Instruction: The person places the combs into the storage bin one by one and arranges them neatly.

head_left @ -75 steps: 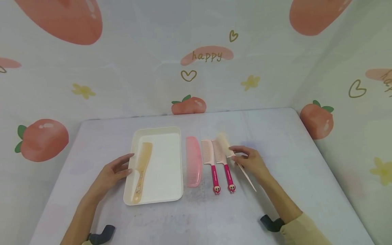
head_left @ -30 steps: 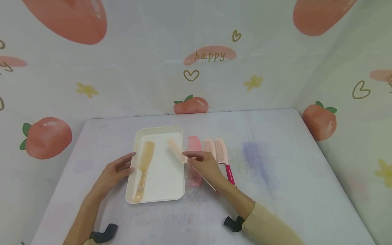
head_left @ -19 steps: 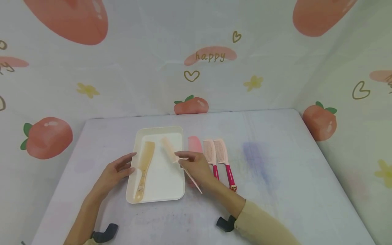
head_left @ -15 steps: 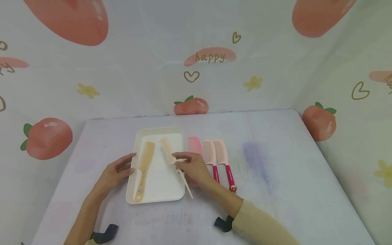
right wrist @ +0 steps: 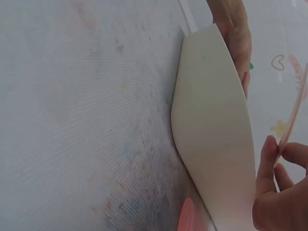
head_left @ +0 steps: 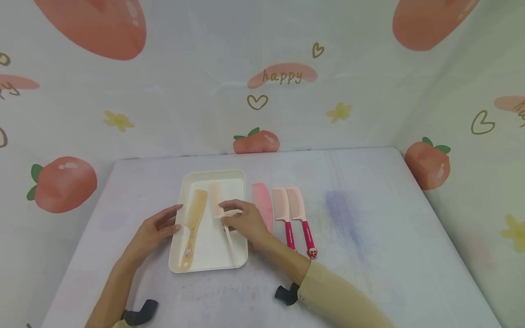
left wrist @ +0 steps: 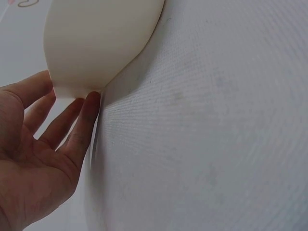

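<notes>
My right hand (head_left: 246,224) pinches a pale pink rat-tail comb (head_left: 229,241) between thumb and fingers, over the white tray (head_left: 209,255). In the right wrist view its thin handle (right wrist: 294,110) rises above the tray's rim. A tan handled comb (head_left: 198,207) lies in the tray's left half. My left hand (head_left: 152,228) is at the tray's left side; in the left wrist view its extended fingers touch the outer wall (left wrist: 96,43). Just right of the tray lies a pink handleless comb (head_left: 263,200), partly hidden by my right hand.
Two pale pink combs with magenta handles, one left (head_left: 281,205) and one right (head_left: 297,204), lie side by side right of the pink comb. A cloth with printed fruit hangs behind the table (head_left: 369,255). Dark devices (head_left: 141,312) sit at both wrists.
My right hand has carried the rat-tail comb left from beside the magenta-handled combs to over the tray. The comb has turned more upright in the head view. My left hand stays at the tray.
</notes>
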